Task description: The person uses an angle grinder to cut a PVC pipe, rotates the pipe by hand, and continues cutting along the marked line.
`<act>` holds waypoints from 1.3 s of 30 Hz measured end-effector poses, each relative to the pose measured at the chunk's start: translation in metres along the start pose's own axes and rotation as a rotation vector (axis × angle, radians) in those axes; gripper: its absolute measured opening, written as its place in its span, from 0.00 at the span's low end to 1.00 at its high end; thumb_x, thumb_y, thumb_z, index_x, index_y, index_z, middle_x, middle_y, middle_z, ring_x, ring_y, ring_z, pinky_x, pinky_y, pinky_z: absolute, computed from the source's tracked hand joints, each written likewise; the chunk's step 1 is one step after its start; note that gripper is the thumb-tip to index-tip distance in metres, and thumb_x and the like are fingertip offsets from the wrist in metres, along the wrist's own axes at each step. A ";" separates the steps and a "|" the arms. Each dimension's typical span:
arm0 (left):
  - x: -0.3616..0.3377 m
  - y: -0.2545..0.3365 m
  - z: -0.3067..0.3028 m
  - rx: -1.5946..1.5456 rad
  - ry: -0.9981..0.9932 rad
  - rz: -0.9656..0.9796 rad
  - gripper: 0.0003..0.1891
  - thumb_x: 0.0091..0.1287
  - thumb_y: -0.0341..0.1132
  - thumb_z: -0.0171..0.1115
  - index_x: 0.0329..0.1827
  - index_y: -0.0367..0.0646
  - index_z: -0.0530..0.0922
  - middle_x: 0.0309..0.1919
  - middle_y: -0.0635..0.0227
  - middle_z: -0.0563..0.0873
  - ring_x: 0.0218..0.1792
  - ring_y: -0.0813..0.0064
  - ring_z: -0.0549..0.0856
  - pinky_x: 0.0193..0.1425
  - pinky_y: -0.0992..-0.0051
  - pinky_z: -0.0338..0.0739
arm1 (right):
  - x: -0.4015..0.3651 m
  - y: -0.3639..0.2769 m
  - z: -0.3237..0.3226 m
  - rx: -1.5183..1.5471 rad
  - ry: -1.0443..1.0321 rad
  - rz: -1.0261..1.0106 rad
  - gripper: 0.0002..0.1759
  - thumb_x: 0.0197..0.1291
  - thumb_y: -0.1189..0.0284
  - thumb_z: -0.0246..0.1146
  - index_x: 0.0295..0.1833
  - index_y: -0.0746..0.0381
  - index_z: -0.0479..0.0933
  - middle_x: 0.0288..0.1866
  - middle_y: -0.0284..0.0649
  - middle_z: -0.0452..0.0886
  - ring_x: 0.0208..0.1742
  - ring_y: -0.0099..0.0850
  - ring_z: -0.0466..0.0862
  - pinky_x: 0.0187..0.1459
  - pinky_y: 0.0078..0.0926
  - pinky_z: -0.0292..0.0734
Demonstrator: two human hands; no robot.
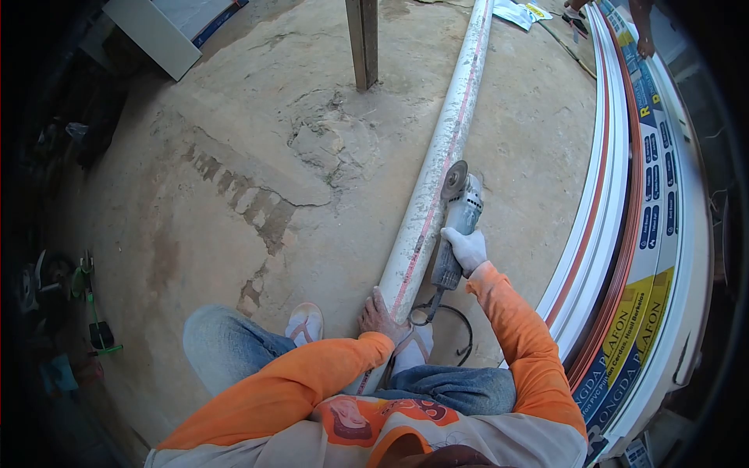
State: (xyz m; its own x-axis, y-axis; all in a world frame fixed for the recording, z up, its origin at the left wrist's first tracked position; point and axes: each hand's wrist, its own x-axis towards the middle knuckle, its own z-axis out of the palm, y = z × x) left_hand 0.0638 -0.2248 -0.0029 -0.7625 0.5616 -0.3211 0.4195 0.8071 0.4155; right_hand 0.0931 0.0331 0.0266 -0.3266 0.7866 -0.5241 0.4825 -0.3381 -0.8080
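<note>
A long white pipe (pixel 421 210) with a red printed line runs from between my legs up to the far edge of the view. My left hand (pixel 382 318), bare, wraps over its near end, fingers across the top. In a white glove, my right hand (pixel 466 249) grips the body of a grey angle grinder (pixel 463 209) just right of the pipe. The grinder's disc (pixel 454 179) overlaps the pipe's right side in this view. From the grinder's rear a black cord (pixel 470 331) loops down by my right foot.
Upright in the cracked concrete floor (pixel 234 117) stands a wooden post (pixel 362 47). Long ceiling panels (pixel 624 312) printed PLAFON lie along the right, with a person's hand (pixel 645 47) at their far end. A green scooter (pixel 95 320) is at far left.
</note>
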 end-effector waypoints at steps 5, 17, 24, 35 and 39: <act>0.001 -0.003 0.004 0.024 0.005 0.007 0.58 0.41 0.49 0.74 0.74 0.45 0.49 0.55 0.50 0.69 0.56 0.47 0.73 0.59 0.49 0.65 | -0.012 -0.001 0.000 0.000 0.007 -0.056 0.25 0.46 0.65 0.70 0.45 0.73 0.75 0.33 0.42 0.81 0.29 0.30 0.81 0.31 0.29 0.78; 0.001 -0.001 0.003 0.011 0.010 0.013 0.57 0.44 0.53 0.73 0.74 0.44 0.49 0.56 0.49 0.69 0.56 0.46 0.73 0.59 0.50 0.64 | -0.023 0.006 0.002 0.015 -0.001 -0.077 0.23 0.47 0.66 0.69 0.44 0.72 0.76 0.32 0.42 0.81 0.29 0.30 0.81 0.32 0.30 0.78; 0.000 -0.001 0.002 0.003 0.022 0.000 0.56 0.42 0.50 0.75 0.73 0.44 0.50 0.56 0.50 0.69 0.57 0.47 0.72 0.60 0.50 0.66 | -0.031 0.004 0.002 0.006 -0.016 -0.066 0.20 0.48 0.66 0.69 0.41 0.71 0.77 0.31 0.41 0.81 0.28 0.29 0.81 0.31 0.29 0.77; 0.001 -0.005 0.006 -0.006 -0.006 0.004 0.58 0.43 0.52 0.74 0.75 0.45 0.48 0.58 0.49 0.69 0.59 0.47 0.71 0.60 0.50 0.64 | -0.025 -0.023 -0.007 0.115 0.038 0.032 0.25 0.45 0.66 0.70 0.45 0.72 0.75 0.35 0.44 0.82 0.31 0.31 0.82 0.34 0.30 0.78; -0.001 0.004 -0.009 -0.033 -0.066 -0.033 0.61 0.39 0.51 0.77 0.74 0.45 0.47 0.59 0.49 0.68 0.61 0.47 0.69 0.64 0.50 0.63 | 0.000 -0.045 -0.033 0.357 0.063 -0.043 0.22 0.49 0.69 0.69 0.45 0.71 0.73 0.33 0.40 0.80 0.29 0.29 0.80 0.32 0.29 0.77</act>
State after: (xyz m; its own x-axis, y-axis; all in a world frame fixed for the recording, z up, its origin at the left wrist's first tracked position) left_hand 0.0614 -0.2243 0.0069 -0.7411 0.5468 -0.3895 0.3776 0.8192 0.4316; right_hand 0.0985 0.0654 0.0721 -0.2844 0.8304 -0.4792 0.1513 -0.4547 -0.8777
